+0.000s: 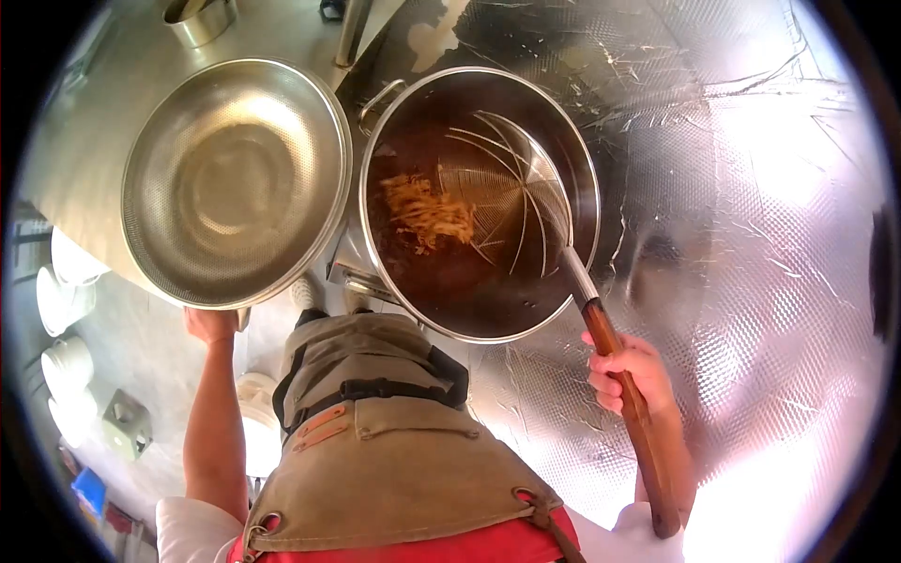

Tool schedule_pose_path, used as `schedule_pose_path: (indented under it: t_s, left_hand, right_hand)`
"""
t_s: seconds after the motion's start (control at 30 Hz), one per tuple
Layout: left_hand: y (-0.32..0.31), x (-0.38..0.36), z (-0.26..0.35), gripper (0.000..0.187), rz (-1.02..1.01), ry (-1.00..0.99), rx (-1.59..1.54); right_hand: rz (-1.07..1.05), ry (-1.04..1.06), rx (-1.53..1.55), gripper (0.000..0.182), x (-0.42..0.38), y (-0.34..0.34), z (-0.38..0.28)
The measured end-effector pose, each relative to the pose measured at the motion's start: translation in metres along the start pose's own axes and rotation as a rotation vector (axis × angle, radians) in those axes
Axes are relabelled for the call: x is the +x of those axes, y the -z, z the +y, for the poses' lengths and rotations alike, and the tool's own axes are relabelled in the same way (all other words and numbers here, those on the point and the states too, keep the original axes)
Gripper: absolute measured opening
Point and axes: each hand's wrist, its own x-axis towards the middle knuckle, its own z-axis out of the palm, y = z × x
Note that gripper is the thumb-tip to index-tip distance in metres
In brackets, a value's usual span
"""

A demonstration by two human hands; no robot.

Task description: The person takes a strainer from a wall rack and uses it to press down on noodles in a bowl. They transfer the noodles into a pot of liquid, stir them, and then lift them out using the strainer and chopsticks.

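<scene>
My left hand [212, 322] is closed at the near edge of a wide, shallow metal colander [155, 188], partly hidden beneath its rim. Nothing lies in the colander, which is held beside a deep steel pot [574, 141]. In my right hand [633, 373] is the wooden handle of a spider strainer [649, 460], fingers wrapped round it. The strainer's wire basket reaches inside the pot, over dark brown liquid [479, 300]. A clump of golden-brown shredded food [427, 214] shows at the basket's left edge.
Textured silvery foil sheeting [741, 235] covers the surface right of the pot. A steel counter [113, 122] extends behind the colander, with a small metal container [199, 21] on it. White buckets [66, 300] and a greenish stool [127, 424] stand at lower left.
</scene>
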Motion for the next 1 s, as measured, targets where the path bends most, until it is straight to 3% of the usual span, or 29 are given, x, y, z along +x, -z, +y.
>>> schedule_pose_path:
  t_s: [0.2,0.27,0.43,0.53,0.57,0.67,0.8,0.9,1.0]
  left_hand:
    - [0.007,0.004,0.008,0.036,-0.069,0.081,-0.038]
    - [0.003,0.003,0.003,0.034,0.003,0.057,-0.081]
    - [0.018,0.004,0.015,0.033,0.003,0.033,-0.042]
    - [0.006,0.002,0.005,0.031,0.065,-0.038,-0.028]
    - [0.002,0.001,0.002,0.031,0.100,-0.073,-0.025]
    - [0.012,0.004,0.012,0.030,0.062,-0.022,-0.038]
    - [0.021,0.005,0.017,0.028,0.061,-0.013,-0.051]
    - [0.003,0.000,0.006,0.027,0.156,-0.049,-0.075]
    - [0.009,0.002,0.007,0.027,0.102,-0.100,-0.061]
  right_hand:
    - [-0.031,0.045,-0.111,0.034,0.059,-0.020,-0.002]
    - [-0.058,0.032,-0.081,0.032,0.083,-0.031,0.003]
    - [-0.243,-0.278,0.198,0.024,0.110,-0.023,0.016]
    - [-0.248,-0.275,0.176,0.028,0.125,-0.023,0.033]
    - [-0.204,-0.271,0.152,0.021,0.131,-0.027,0.036]
    - [-0.132,-0.169,-0.136,0.011,0.147,-0.025,0.033]
    - [-0.049,0.117,-0.469,0.013,0.149,-0.022,0.038]
    - [0.088,0.260,-0.560,0.019,0.120,-0.018,0.042]
    - [0.199,0.378,-0.698,0.032,0.114,-0.012,0.043]
